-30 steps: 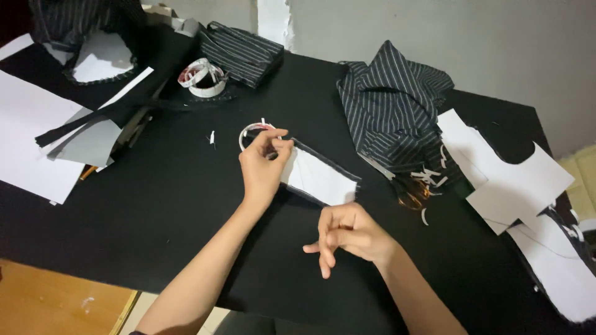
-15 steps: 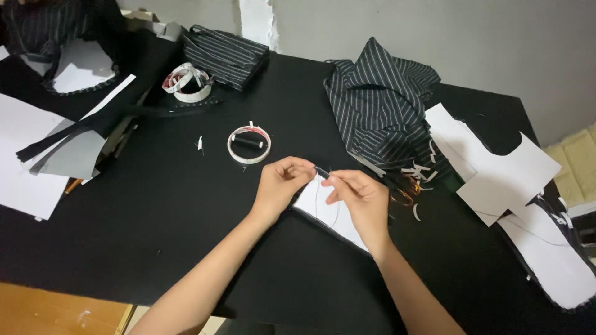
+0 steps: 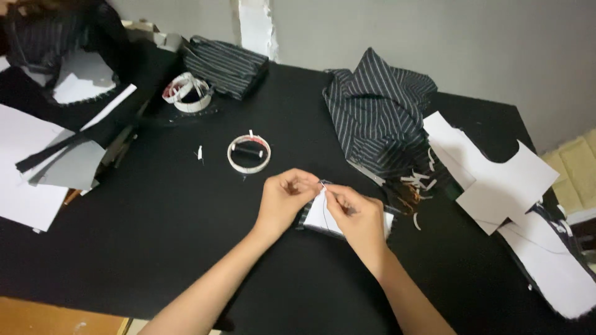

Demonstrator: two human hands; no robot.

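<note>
Stitching in hand: left hand (image 3: pixel 282 200) and right hand (image 3: pixel 358 217) pinch thread over the white fabric piece (image 3: pixel 321 217); tape ring (image 3: pixel 249 153) at 11 o'clock. Next move needs steady tension.

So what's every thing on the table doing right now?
Left hand: fingertips pinched, touching the fabric piece.
Right hand: fingertips pinched, resting on the fabric piece.
Small white-faced fabric piece: flat, under both hands.
Tape ring: lying flat, untouched.
Striped garment: crumpled in a heap.
White paper patterns: flat, overlapping.

Head view, steeply down, near table (image 3: pixel 155 248)
</note>
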